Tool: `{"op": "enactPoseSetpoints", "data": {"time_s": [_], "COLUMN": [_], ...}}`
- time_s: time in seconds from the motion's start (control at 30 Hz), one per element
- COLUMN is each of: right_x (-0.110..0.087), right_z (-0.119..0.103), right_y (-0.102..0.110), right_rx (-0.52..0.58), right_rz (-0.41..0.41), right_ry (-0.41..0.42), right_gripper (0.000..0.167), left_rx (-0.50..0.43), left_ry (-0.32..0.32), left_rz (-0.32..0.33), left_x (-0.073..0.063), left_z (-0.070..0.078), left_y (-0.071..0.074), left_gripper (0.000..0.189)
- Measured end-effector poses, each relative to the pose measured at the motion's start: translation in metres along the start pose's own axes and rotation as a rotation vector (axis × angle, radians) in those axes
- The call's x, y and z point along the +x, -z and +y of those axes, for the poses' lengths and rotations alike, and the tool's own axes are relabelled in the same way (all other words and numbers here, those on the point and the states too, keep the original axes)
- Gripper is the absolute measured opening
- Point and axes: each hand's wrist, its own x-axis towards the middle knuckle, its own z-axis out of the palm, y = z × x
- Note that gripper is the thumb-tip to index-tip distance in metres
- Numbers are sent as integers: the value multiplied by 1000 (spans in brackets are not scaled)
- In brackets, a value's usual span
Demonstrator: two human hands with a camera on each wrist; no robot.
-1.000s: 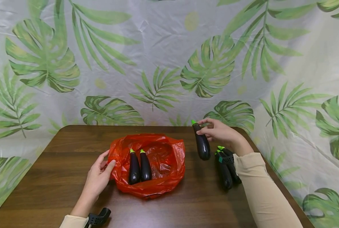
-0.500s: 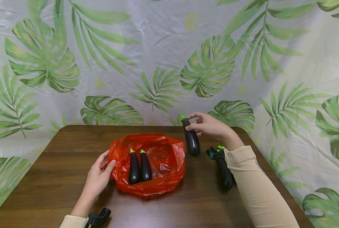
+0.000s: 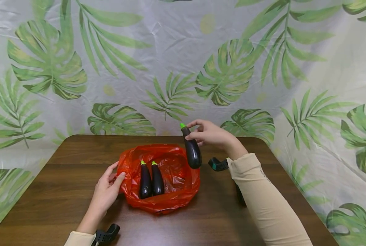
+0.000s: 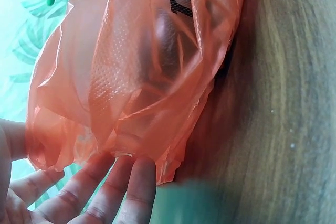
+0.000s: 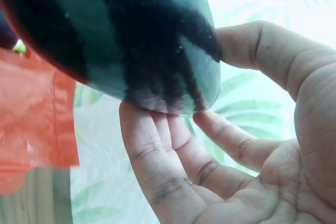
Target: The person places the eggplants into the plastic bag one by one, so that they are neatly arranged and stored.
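A red plastic bag [image 3: 153,206] stands open-mouthed on the table. Inside it two dark eggplants with green stems lie side by side, the left eggplant [image 3: 145,182] and the right eggplant [image 3: 157,181]. My left hand [image 3: 107,190] pinches the bag's left rim between thumb and fingers; the left wrist view shows the fingers against the translucent plastic [image 4: 121,77]. My right hand [image 3: 213,135] grips a third eggplant [image 3: 193,150] near its stem end. That eggplant hangs tilted at the bag's right rim, its round end lowest. Up close, the right wrist view shows its glossy skin [image 5: 121,40].
Behind my right forearm, a dark eggplant [image 3: 240,196] from a pile at the right is mostly hidden. The brown wooden table [image 3: 57,191] ends at a leaf-print cloth backdrop [image 3: 177,68]. Black wrist mounts [image 3: 107,234] are strapped to both arms.
My right hand has carried its eggplant leftward from the right of the table to the bag's right rim. The forearm now covers most of the pile. My left hand and the bag stay put.
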Motion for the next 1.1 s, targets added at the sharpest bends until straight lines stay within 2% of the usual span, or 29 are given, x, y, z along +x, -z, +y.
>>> {"op": "enactPoseSetpoints", "data": {"time_s": [0.4,0.6,0.9,1.1], "right_x": [22,29,38,40], "right_z": [-11,-10,-1,3], "right_y": [-36,-49,-63,-73], "right_rx": [90,45,13,-64], "right_rz": [-54,-60,-70,-78], "right_ry": [-32,-30,-56,-80], "right_gripper": [56,54,53,53], "left_rx": [-12,3,13,12], "left_ry": [-8,-30,-20,-20], "left_rz": [1,5,1,-1], "left_x": [2,2,3,3], "left_z": [-3,-3,-1,-1], "left_y": [1,0,0,0], "left_gripper": [57,59,58,58]}}
